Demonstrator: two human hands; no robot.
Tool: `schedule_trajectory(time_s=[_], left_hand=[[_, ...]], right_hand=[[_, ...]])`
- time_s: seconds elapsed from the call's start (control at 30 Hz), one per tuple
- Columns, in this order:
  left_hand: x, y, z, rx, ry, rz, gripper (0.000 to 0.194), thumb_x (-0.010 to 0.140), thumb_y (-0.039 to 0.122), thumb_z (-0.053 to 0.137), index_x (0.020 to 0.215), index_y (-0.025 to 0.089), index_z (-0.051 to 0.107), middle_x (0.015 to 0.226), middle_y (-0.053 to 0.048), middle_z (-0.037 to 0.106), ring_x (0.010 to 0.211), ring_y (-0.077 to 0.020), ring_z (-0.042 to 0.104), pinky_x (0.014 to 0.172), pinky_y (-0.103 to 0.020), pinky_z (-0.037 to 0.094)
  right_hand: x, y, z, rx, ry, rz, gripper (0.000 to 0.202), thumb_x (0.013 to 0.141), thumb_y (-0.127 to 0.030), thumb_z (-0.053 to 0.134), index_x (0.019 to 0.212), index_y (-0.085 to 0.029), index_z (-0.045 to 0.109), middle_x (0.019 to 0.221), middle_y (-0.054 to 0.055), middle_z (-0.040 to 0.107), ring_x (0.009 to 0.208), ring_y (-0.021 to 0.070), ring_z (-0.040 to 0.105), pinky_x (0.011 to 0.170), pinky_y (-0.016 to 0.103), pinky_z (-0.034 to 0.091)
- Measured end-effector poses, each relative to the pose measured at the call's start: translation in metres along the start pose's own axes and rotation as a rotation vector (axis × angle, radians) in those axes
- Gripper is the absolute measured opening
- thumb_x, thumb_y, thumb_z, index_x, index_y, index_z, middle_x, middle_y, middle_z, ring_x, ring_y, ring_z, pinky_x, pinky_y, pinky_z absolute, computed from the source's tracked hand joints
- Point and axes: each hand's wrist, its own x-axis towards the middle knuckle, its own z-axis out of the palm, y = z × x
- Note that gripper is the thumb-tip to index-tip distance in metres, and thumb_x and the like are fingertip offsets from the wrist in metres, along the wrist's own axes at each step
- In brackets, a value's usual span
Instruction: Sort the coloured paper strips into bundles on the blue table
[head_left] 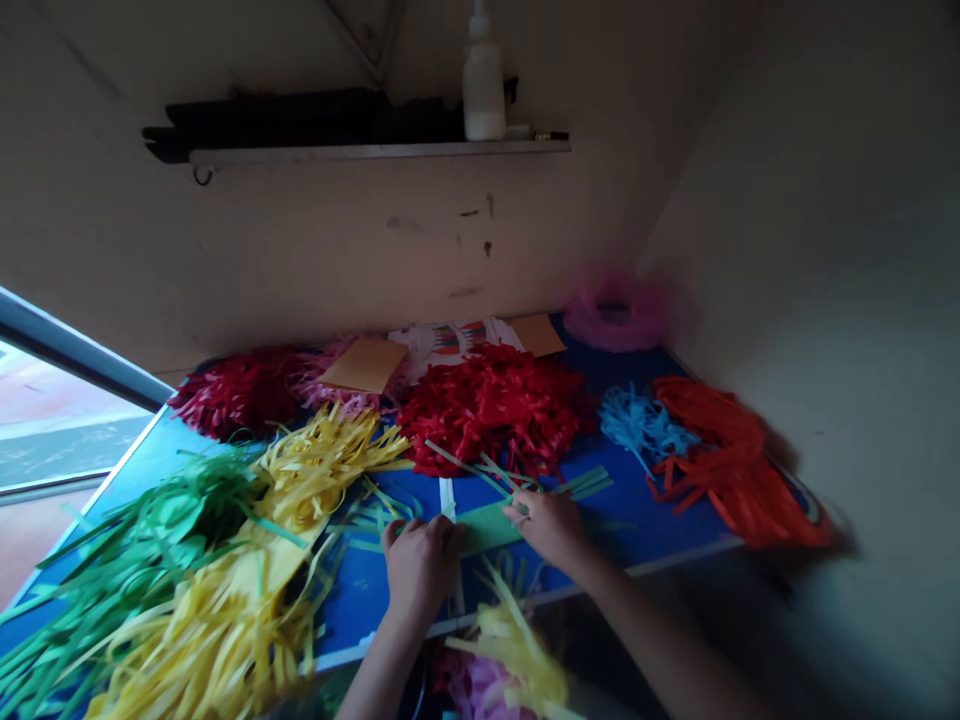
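Observation:
A light green strip of fringed paper (486, 528) stretches across the blue table top (360, 575), its cut ends fanning out on both sides. My left hand (421, 562) has its fingers closed on the left part of the strip, beside a white line on the table. My right hand (550, 527) grips the strip's right part between thumb and fingers, with thin green ends poking up past it. Just behind the hands lies a heap of red fringed paper (495, 410).
Yellow (210, 630) and green fringe heaps (172, 530) cover the table's left side. Blue (649, 425) and orange fringe (720, 450) lie at the right. A brown card (365, 365) sits at the back. Above, a wall shelf (375, 152) carries a white bottle (484, 90).

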Motion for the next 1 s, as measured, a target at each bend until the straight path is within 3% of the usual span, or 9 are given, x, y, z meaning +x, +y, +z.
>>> schedule_trajectory(time_s=[0.2,0.3,0.37,0.43,0.53,0.6,0.77,0.9,1.0], left_hand=[[0.001,0.002,0.000,0.027,-0.006,0.012,0.028,0.091,0.036,0.052,0.072,0.022,0.068,0.065,-0.005,0.070,0.079,-0.0249,0.065,0.093,-0.046,0.033],[0.001,0.004,0.000,0.049,0.082,0.043,0.016,0.090,0.031,0.056,0.089,0.023,0.070,0.089,-0.007,0.073,0.096,-0.0274,0.061,0.097,-0.048,0.030],[0.001,0.004,0.000,0.066,0.126,0.171,0.013,0.088,0.024,0.058,0.094,0.026,0.070,0.102,-0.006,0.071,0.103,-0.0274,0.058,0.099,-0.048,0.030],[0.002,0.001,0.000,0.076,0.109,0.326,0.015,0.086,0.017,0.060,0.088,0.027,0.070,0.099,-0.003,0.071,0.101,-0.0252,0.058,0.099,-0.047,0.032],[0.001,-0.004,-0.001,0.076,0.062,0.461,0.014,0.080,0.015,0.062,0.085,0.026,0.070,0.093,-0.002,0.071,0.099,-0.0246,0.059,0.106,-0.049,0.028],[-0.002,-0.006,-0.001,0.066,0.073,0.502,0.020,0.075,0.019,0.065,0.094,0.025,0.070,0.096,-0.004,0.071,0.103,-0.0276,0.058,0.112,-0.054,0.021],[-0.008,-0.004,0.007,0.037,0.130,0.407,0.026,0.077,0.015,0.059,0.100,0.024,0.069,0.099,-0.006,0.072,0.108,-0.0281,0.060,0.117,-0.059,0.008],[-0.009,-0.003,0.012,-0.041,0.153,0.334,0.027,0.079,0.010,0.054,0.098,0.024,0.067,0.101,-0.005,0.073,0.105,-0.0236,0.064,0.118,-0.059,-0.003],[-0.010,-0.002,0.009,-0.055,0.155,0.317,0.029,0.077,0.016,0.059,0.105,0.022,0.065,0.106,-0.008,0.072,0.108,-0.0266,0.063,0.116,-0.062,-0.008]], right_hand=[[0.004,-0.005,-0.001,-0.033,0.002,0.022,0.020,0.089,-0.040,0.060,0.081,-0.026,0.071,0.076,0.004,0.075,0.072,0.0221,0.069,0.058,0.027,0.037],[0.001,-0.007,-0.004,-0.056,0.047,0.048,0.014,0.087,-0.036,0.064,0.092,-0.025,0.070,0.086,0.005,0.074,0.078,0.0222,0.069,0.061,0.026,0.040],[-0.005,-0.005,-0.007,-0.091,0.128,0.034,0.019,0.088,-0.029,0.061,0.106,-0.024,0.066,0.105,0.007,0.071,0.085,0.0219,0.068,0.065,0.027,0.042],[-0.011,-0.001,-0.008,-0.118,0.149,-0.126,0.025,0.089,-0.021,0.056,0.112,-0.024,0.064,0.115,0.007,0.068,0.087,0.0205,0.067,0.069,0.028,0.043],[-0.015,0.006,-0.008,-0.097,0.011,-0.444,0.031,0.085,-0.015,0.054,0.111,-0.025,0.066,0.114,0.004,0.069,0.084,0.0192,0.067,0.071,0.027,0.044],[-0.010,0.011,-0.008,-0.062,-0.047,-0.479,0.033,0.083,-0.014,0.055,0.112,-0.024,0.066,0.115,0.004,0.069,0.084,0.0196,0.068,0.070,0.027,0.045],[0.004,0.018,-0.014,0.008,-0.038,-0.425,0.028,0.082,-0.012,0.054,0.106,-0.022,0.064,0.104,0.001,0.072,0.090,0.0179,0.068,0.076,0.026,0.045],[0.004,0.021,-0.015,0.018,-0.062,-0.470,0.035,0.074,-0.026,0.072,0.108,-0.021,0.064,0.113,0.005,0.069,0.089,0.0223,0.068,0.076,0.029,0.047],[0.011,0.027,-0.013,0.036,-0.054,-0.483,0.020,0.081,-0.026,0.069,0.100,-0.022,0.069,0.108,0.003,0.071,0.089,0.0198,0.068,0.076,0.027,0.047]])
